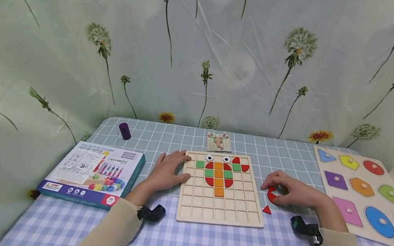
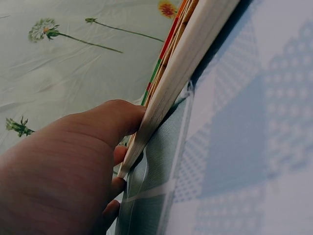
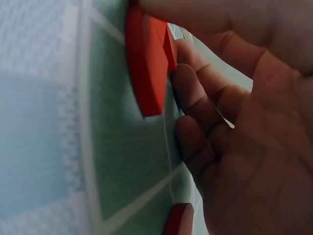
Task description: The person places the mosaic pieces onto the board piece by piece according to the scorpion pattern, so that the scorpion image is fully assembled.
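Note:
A square wooden grid board (image 1: pixel 220 215) lies in front of me, holding orange, green and red pieces and two eye pieces. My left hand (image 1: pixel 169 171) spreads its fingers at the board's left edge. In the left wrist view its thumb (image 2: pixel 129 116) touches the pale side of the board. Right of the board, my right hand (image 1: pixel 293 191) hovers low over loose red pieces (image 1: pixel 271 195), fingers loosely bent. The right wrist view shows the thumb tip against a curved red piece (image 3: pixel 146 63) on the table, other fingers beside it. A red triangle (image 1: pixel 267 209) lies nearby.
Behind the board leans a small pattern card (image 1: pixel 219 142). At left are a boxed bead set (image 1: pixel 91 173) and a dark purple cylinder (image 1: pixel 124 131). A knobbed shape-puzzle board (image 1: pixel 353 187) lies at right. A patterned curtain (image 1: pixel 227 53) hangs behind the table.

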`<state>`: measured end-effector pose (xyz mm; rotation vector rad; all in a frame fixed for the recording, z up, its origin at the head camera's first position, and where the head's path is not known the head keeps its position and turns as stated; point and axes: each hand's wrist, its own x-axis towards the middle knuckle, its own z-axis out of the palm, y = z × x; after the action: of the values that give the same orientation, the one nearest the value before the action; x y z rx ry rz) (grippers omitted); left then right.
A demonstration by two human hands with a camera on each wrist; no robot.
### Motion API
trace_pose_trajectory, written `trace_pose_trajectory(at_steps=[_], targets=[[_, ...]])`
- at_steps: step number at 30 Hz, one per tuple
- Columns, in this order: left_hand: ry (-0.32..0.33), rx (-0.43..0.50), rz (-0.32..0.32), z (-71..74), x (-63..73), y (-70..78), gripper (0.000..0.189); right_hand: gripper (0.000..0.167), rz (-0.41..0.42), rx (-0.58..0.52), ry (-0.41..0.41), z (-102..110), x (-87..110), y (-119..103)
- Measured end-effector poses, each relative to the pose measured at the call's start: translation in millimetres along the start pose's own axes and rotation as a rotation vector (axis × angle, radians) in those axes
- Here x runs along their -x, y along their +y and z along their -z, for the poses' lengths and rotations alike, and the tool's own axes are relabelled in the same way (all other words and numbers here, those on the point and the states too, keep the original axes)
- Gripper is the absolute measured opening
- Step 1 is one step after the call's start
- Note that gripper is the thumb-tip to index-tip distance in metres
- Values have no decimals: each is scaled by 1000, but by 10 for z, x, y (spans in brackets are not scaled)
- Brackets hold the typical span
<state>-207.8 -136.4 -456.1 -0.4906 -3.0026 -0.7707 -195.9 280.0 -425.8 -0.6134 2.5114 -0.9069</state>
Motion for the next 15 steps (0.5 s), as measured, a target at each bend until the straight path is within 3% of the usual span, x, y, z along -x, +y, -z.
trace_pose_trajectory(at_steps=[5, 15], targets=[[-7, 0, 3, 6, 1, 5, 58, 36, 10, 25, -1, -3, -2, 1], [-6, 6, 4, 16, 11, 7, 58, 19, -17, 21, 79, -34, -60, -17]])
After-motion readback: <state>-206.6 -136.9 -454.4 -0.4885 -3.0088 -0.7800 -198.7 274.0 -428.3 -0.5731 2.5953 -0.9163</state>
